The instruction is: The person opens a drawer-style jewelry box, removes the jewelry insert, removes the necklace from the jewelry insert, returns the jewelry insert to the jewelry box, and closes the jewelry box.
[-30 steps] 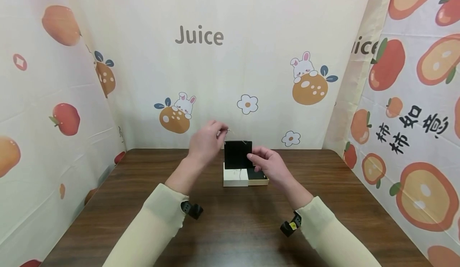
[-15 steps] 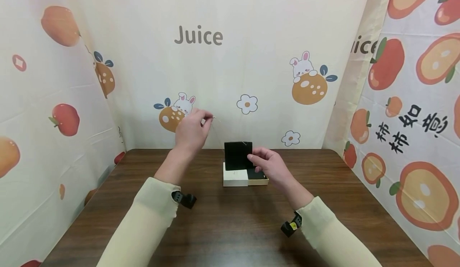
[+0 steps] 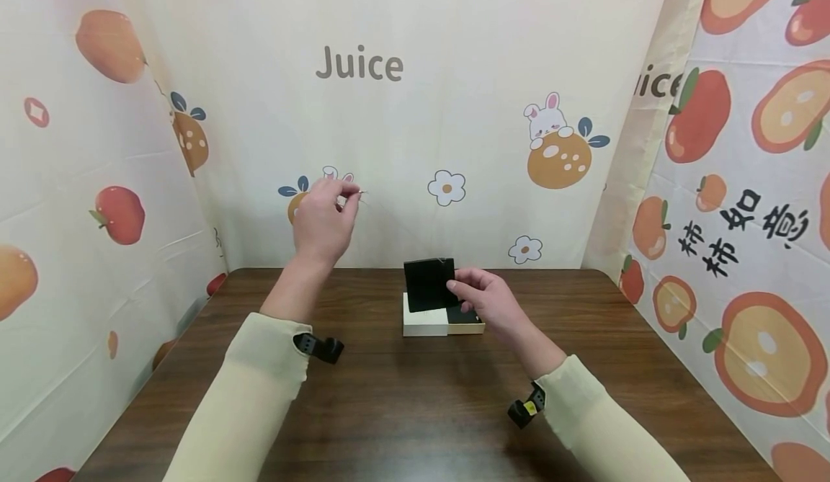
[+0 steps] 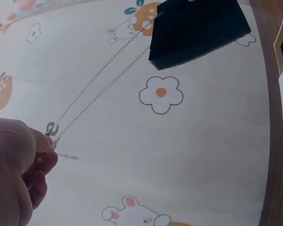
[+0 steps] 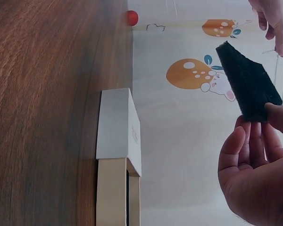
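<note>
My left hand [image 3: 326, 219] is raised at the left, pinching the end of a thin silver chain necklace [image 4: 78, 114] between thumb and forefinger. Two strands of it run taut to a square black pad [image 3: 428, 285], which looks like foam. A small clasp or tail end dangles below the pinching fingertips in the left wrist view. At its right edge, the pad is gripped by my right hand [image 3: 489, 298], thumb on the near face and fingers behind. How the chain is fixed at the pad is mostly hidden.
Below the pad, a white box sleeve [image 3: 424, 325] with a gold-beige tray [image 3: 465, 329] partly slid out sits toward the back of the brown wooden table [image 3: 415, 410]. A black lining shows in the tray. Printed curtains hang behind and on both sides.
My left hand has moved up and to the left, drawing the chain out from the pad. The right hand has stayed almost still; the pad has tilted slightly and dropped a little.
</note>
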Demonstrator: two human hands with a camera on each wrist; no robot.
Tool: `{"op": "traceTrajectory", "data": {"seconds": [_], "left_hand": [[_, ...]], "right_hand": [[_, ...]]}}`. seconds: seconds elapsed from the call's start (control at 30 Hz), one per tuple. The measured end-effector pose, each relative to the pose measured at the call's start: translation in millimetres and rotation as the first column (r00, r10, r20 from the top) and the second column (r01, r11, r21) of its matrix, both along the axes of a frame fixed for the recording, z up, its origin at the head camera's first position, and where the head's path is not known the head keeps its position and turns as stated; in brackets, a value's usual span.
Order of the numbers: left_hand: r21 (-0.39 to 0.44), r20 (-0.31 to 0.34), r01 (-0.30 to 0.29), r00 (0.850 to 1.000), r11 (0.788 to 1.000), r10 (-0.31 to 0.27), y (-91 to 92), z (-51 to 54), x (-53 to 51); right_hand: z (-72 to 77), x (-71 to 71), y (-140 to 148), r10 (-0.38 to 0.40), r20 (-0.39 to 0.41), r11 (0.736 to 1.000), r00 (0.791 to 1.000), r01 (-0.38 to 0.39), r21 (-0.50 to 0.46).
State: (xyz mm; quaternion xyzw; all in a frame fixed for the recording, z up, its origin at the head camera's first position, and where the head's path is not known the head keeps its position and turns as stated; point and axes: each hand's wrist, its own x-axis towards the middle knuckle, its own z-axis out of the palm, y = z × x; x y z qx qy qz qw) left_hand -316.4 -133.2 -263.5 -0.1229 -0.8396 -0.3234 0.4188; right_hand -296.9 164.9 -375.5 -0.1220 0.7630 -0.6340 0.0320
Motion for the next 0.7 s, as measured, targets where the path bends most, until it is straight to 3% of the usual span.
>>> {"op": "traceTrajectory", "data": {"seconds": [0.33,0.7], "left_hand": [[0.045,-0.054,-0.014,0.998,0.999,0.016,-3.0,1.5,-0.4],[0.066,-0.023,0.039,0.999,0.997,-0.038,-6.1,-2.8,0.5]], "right_hand": [[-2.2,-1.8,1.1,0.006,-0.003,1.000,1.000,-0.006,0.004],[-3.4,-4.8,2.5,-0.014,0.012,1.000,1.000,0.014,-0.013]]}}
